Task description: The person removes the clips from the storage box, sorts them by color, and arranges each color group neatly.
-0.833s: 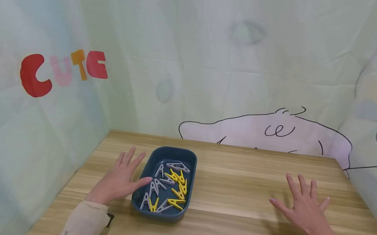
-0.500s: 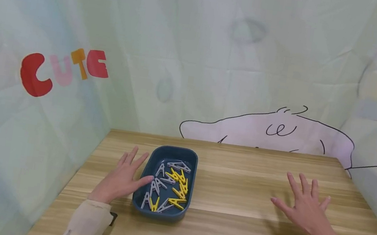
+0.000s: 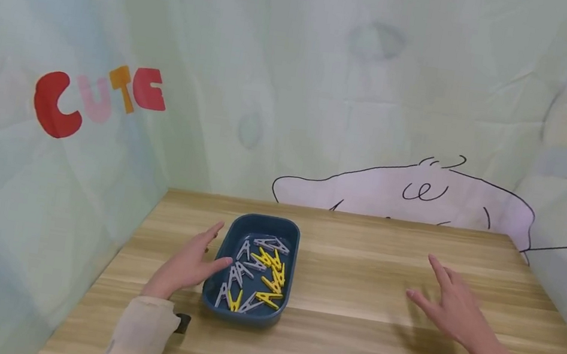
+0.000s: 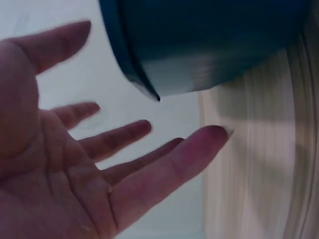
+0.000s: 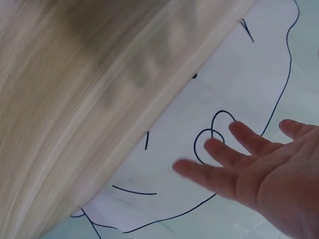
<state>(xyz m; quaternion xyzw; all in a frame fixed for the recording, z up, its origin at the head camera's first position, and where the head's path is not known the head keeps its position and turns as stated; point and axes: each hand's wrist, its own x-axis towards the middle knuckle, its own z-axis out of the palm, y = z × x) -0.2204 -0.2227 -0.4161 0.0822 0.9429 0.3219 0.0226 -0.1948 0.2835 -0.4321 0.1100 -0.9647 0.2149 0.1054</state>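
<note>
While both palms lay flat on the wooden table (image 3: 355,284) a moment ago, they now tip up onto their edges. The left hand (image 3: 188,263) turns in against the left wall of the blue tray (image 3: 249,314), thumb over its rim, fingers straight and gripping nothing; it looks set to take hold. That tray sits left of centre, holding yellow and grey clothespins (image 3: 256,273). The right hand (image 3: 452,312) lifts well off to the right, fingers loose and empty, though the wrist view is blurred.
</note>
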